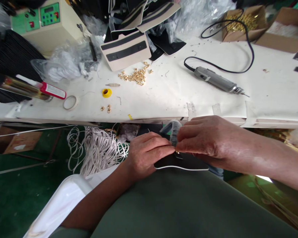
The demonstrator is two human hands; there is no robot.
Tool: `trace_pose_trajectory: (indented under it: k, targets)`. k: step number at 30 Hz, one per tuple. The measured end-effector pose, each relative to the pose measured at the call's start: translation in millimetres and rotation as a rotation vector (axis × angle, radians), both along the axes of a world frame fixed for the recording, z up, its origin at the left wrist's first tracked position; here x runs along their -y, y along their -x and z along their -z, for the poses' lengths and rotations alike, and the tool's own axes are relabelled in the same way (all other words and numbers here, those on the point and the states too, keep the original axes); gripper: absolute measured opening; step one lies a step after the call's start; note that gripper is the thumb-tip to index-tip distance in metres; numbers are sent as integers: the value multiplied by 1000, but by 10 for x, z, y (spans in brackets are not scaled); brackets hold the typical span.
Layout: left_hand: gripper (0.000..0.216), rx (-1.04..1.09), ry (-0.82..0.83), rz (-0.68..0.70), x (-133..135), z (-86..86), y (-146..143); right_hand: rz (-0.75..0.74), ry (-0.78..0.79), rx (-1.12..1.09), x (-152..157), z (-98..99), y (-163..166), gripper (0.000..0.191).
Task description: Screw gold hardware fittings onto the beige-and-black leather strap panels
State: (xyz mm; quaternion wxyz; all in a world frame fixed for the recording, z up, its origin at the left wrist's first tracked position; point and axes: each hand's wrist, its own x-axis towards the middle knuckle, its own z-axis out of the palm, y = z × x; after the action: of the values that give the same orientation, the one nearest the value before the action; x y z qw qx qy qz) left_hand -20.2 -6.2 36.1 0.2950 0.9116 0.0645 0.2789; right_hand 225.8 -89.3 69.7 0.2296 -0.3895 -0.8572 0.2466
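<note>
Right hand pinches a gold fitting, left hand grips the black panel, lower centre; any slackness could drop either!

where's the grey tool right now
In the head view, the grey tool lies right of centre on the table, between the right hand and boxes.

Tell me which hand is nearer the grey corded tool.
Right. The right hand is below the grey corded tool in the picture; the left hand is farther off, lower and to the tool's left.
</note>
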Motion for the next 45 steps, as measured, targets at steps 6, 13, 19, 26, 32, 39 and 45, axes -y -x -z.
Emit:
trace_pose_trajectory:
  k: [6,13,19,26,32,39,45]
  targets:
    - [15,-15,5,15,13,-23,-30,-49,1,30,-26,-21,-51,23]
    - [19,-10,49,-6,18,-31,-41,24,18,-55,3,34,-30,30]
    - [14,26,77,-10,12,-23,-57,101,63,-178,31,116,-37,19]
    - [18,35,78,-16,-4,-23,-65,166,79,-184,52,114,-17,13]
    - [18,27,71,-56,16,-14,-55,168,334,-298,100,4,-61,17]
    - [21,26,62,-77,23,16,-47,258,318,-223,209,70,10,34]
    - [20,18,64,-72,48,-2,-50,308,84,-216,291,211,172,12]
